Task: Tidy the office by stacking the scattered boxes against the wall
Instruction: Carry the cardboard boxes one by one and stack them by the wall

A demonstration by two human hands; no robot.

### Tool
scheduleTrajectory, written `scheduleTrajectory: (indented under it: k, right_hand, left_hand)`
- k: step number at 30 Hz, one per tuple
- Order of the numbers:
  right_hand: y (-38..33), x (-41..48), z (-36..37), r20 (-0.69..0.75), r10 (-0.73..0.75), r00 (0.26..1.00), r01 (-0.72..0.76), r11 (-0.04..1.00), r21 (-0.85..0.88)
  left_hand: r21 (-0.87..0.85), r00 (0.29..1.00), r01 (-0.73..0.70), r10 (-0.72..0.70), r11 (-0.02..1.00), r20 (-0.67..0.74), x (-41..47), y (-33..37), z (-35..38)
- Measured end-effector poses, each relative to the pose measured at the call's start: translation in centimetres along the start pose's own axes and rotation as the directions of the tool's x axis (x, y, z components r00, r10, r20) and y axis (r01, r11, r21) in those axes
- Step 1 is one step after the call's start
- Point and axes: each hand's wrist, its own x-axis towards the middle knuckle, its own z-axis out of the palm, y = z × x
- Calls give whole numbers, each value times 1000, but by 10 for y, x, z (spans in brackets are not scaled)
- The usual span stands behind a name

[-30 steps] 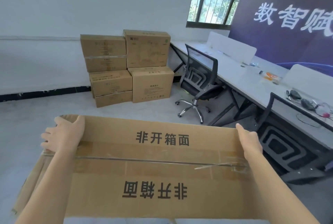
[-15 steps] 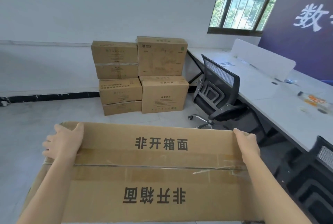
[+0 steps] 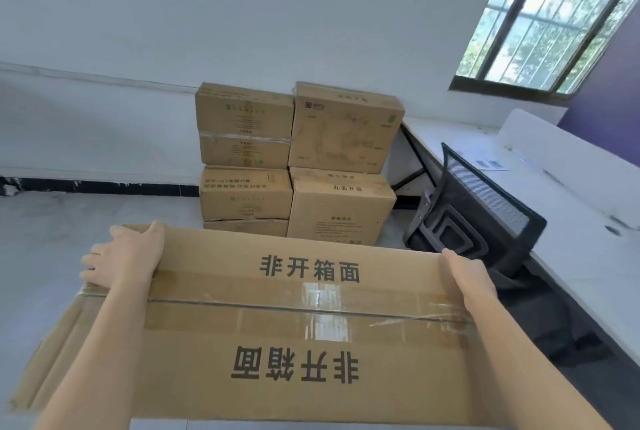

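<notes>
Gripping the far corners of a large taped cardboard box (image 3: 284, 319), the left hand (image 3: 124, 256) wraps its far left corner and the right hand (image 3: 467, 277) clasps its far right edge, holding it in front of the person above the floor (image 3: 52, 239). Beyond it, stacked boxes (image 3: 294, 159) stand against the white wall (image 3: 242, 14), just beside a black mesh chair (image 3: 478, 218) and a white table (image 3: 571, 222).
</notes>
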Motion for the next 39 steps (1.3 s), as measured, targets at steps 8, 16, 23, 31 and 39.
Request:
scheduleTrajectory:
  k: [8, 16, 23, 31, 39]
  right_hand:
    - [-56, 70, 56, -17, 54, 998, -52, 995, 89]
    - [-150, 169, 100, -17, -59, 998, 60, 997, 55]
    - [-240, 293, 141, 100, -135, 986, 139, 990, -36]
    - [-347, 428, 145, 93, -217, 972, 217, 976, 10]
    - [-399, 534, 153, -49, -168, 985, 174, 963, 205]
  left_hand:
    - [-21, 999, -32, 32, 999, 1, 66, 75, 44]
    - [-14, 997, -1, 0, 1000, -78, 121, 154, 86]
    - [24, 991, 60, -57, 998, -122, 171, 256, 145]
    - [6, 977, -6, 7, 1000, -215, 206, 400, 196]
    - [-96, 979, -119, 101, 988, -179, 251, 513, 282]
